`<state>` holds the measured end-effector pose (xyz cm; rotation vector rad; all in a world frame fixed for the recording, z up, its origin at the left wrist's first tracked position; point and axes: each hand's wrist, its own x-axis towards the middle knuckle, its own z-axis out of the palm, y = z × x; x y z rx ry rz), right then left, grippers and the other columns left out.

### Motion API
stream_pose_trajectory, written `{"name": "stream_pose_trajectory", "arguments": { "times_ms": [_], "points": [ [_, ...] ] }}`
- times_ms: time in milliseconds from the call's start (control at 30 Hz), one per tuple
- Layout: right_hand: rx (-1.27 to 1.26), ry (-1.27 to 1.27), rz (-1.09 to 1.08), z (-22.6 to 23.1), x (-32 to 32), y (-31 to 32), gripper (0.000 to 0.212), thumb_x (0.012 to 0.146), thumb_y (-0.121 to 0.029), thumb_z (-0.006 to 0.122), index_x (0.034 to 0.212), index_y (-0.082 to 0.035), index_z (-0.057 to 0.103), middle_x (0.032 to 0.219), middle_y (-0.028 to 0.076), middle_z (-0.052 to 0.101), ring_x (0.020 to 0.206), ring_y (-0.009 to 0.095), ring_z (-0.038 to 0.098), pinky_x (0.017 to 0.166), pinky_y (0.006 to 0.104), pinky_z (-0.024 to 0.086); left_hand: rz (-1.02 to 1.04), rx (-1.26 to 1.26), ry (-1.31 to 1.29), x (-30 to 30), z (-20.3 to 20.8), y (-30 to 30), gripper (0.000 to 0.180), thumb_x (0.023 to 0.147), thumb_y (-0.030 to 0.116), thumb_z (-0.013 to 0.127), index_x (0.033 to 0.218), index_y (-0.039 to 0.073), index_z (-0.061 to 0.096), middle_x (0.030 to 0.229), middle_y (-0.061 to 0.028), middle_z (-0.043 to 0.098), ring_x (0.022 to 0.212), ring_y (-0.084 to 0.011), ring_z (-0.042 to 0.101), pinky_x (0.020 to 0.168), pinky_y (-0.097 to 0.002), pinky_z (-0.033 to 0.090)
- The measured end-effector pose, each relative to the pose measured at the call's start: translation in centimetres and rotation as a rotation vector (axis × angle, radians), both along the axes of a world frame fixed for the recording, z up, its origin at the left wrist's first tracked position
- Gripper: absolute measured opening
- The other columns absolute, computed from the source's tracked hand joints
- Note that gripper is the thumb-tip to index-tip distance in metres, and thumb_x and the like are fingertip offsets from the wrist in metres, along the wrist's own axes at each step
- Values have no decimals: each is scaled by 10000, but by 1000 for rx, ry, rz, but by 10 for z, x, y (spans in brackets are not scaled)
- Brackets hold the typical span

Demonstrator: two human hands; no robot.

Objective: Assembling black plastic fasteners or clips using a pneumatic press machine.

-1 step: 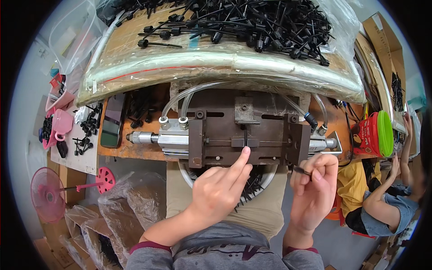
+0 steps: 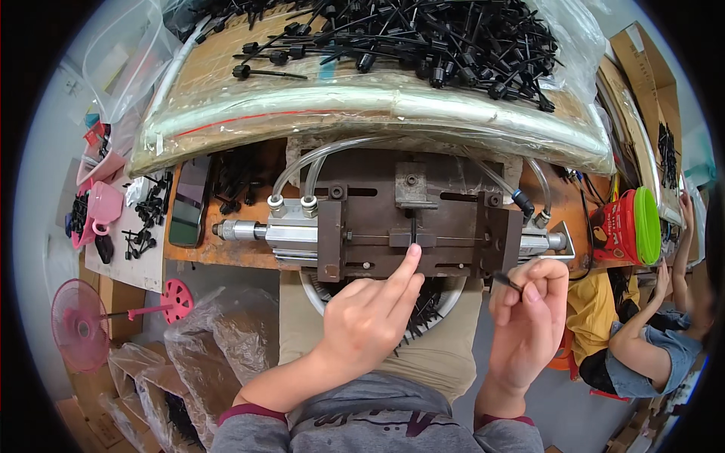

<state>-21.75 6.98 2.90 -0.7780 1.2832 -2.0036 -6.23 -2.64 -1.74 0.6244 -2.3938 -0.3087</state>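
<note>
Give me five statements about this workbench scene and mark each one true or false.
1. The left hand presses its index finger on the middle of the dark metal jig. True.
2. The right hand is empty. False: it pinches a small black pin between thumb and fingers.
3. A heap of black plastic parts lies on the plastic-covered board behind the jig. True.
4. The pink fan stands on the bench to the right of the jig. False: it is at lower left, below the bench.
5. Clear hoses run to the fittings on the silver cylinder left of the jig. True.
</note>
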Motion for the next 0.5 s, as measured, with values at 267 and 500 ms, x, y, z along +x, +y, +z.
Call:
{"name": "stream_pose_trajectory", "arguments": {
  "times_ms": [267,500],
  "points": [
    [49,108,-71,-2,3,-1,492,953,-91,574,1375,83,390,1059,219,648,879,298,696,722,336,584,4,22,-50,-2,9,-3,287,656,96,792,925,41,709,1232,-99,659,560,-160,593,548,-253,472],
    [36,269,-126,-5,11,-4,589,986,-16,480,1492,67,191,1171,291,616,1043,379,658,882,388,560,-30,35,-1,-2,18,-5,335,685,114,799,993,34,694,1133,-97,689,590,-158,616,532,-251,468]
  ]
}}
